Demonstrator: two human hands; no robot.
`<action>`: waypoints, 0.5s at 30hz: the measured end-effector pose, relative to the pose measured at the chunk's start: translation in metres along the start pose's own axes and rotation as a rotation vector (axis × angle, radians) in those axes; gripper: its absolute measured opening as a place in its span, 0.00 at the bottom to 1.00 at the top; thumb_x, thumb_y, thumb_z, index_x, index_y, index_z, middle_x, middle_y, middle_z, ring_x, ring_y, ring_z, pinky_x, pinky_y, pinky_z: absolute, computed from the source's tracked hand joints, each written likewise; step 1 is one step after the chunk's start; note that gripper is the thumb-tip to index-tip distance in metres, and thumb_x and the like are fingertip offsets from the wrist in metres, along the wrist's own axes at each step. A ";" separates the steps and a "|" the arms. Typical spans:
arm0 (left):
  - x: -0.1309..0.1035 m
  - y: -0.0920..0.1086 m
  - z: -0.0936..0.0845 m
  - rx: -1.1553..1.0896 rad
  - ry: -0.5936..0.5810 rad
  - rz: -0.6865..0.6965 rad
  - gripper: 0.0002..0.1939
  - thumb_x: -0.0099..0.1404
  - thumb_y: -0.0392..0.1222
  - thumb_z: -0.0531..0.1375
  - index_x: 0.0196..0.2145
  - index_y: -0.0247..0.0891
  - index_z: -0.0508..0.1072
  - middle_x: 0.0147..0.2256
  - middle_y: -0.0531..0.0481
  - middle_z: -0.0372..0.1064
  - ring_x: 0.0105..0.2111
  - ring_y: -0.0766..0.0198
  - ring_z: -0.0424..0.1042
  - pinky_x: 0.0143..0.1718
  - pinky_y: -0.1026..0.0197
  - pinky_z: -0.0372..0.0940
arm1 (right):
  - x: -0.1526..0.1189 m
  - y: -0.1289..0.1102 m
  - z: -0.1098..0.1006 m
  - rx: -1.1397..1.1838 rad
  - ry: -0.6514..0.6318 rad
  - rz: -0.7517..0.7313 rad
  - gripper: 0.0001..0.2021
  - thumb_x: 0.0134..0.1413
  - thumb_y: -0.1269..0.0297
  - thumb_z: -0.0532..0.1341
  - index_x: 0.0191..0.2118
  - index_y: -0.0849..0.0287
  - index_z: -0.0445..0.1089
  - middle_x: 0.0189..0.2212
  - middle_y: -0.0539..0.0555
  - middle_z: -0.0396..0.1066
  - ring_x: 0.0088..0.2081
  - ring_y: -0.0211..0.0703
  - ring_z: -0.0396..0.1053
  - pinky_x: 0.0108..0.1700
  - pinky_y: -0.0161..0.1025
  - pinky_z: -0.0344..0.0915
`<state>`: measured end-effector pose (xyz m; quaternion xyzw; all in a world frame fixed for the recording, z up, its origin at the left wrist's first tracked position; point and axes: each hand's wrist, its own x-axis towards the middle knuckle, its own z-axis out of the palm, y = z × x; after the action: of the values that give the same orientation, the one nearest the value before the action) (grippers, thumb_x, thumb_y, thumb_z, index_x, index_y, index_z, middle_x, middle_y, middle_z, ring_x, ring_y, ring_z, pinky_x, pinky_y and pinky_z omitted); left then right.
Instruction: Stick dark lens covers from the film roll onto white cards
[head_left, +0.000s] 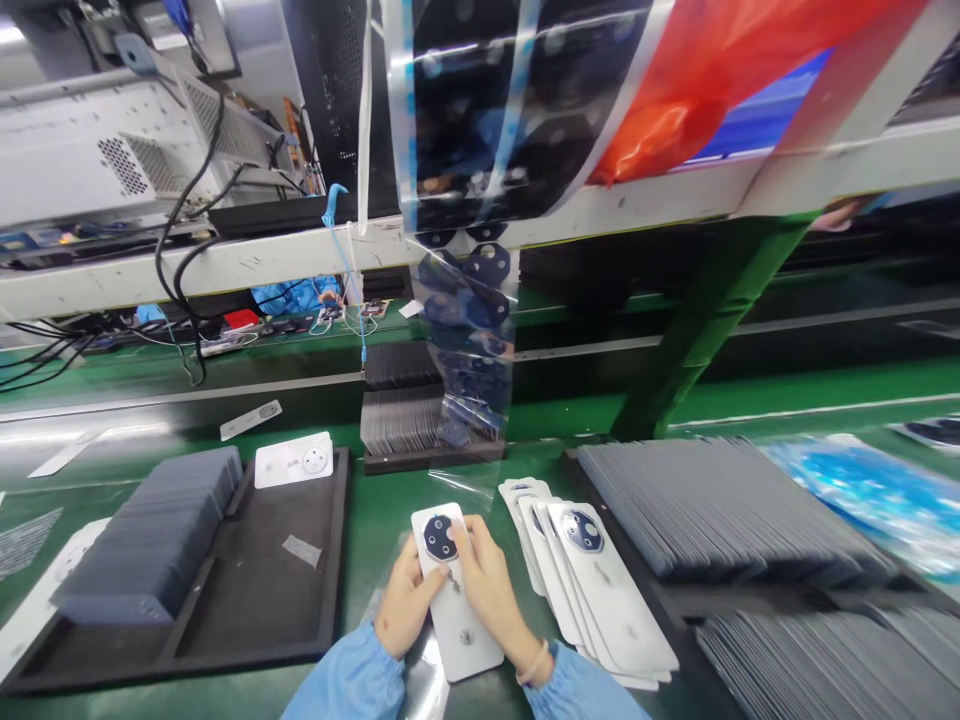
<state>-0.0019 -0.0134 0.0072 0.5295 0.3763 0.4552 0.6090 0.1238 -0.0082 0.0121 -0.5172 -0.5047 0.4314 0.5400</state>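
A white phone-shaped panel point(466, 640) with a dark round camera patch near its top is held between both hands above the green work surface. On its left edge, my left hand point(405, 600) grips it with the thumb on its face. My right hand point(491, 585) holds the right side, its fingers near the dark patch. Just to the right, a fanned stack of similar white panels point(619, 600) lies on the surface, dark patches at the top.
At the left stands a black tray point(259, 610) with a row of grey panels point(161, 530) and a white panel point(292, 462). Packed grey panels point(727, 505) fill a tray at the right. A clear film strip point(472, 340) hangs ahead from a white beam point(562, 225).
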 end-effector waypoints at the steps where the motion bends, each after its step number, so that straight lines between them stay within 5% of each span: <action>1: 0.000 0.000 0.001 -0.015 -0.012 -0.004 0.29 0.61 0.47 0.60 0.54 0.32 0.56 0.49 0.37 0.67 0.42 0.62 0.71 0.44 0.61 0.66 | 0.002 0.001 0.000 -0.001 0.005 0.004 0.26 0.54 0.38 0.49 0.34 0.61 0.61 0.29 0.54 0.69 0.30 0.40 0.67 0.34 0.34 0.62; 11: -0.005 -0.004 0.000 0.027 -0.157 0.022 0.31 0.64 0.48 0.58 0.60 0.37 0.51 0.58 0.37 0.56 0.55 0.55 0.63 0.59 0.51 0.56 | 0.011 -0.003 -0.003 0.110 -0.127 0.093 0.24 0.40 0.46 0.65 0.32 0.65 0.64 0.27 0.51 0.66 0.30 0.35 0.62 0.34 0.32 0.61; 15: -0.004 -0.005 -0.001 0.016 -0.155 0.030 0.30 0.64 0.48 0.57 0.60 0.37 0.53 0.58 0.38 0.57 0.55 0.55 0.62 0.58 0.53 0.57 | 0.010 0.001 -0.001 0.045 -0.046 0.072 0.23 0.39 0.47 0.66 0.29 0.63 0.61 0.25 0.50 0.64 0.29 0.34 0.60 0.33 0.31 0.60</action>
<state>-0.0030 -0.0169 0.0018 0.5735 0.3235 0.4191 0.6251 0.1257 0.0019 0.0119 -0.5128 -0.4884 0.4737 0.5236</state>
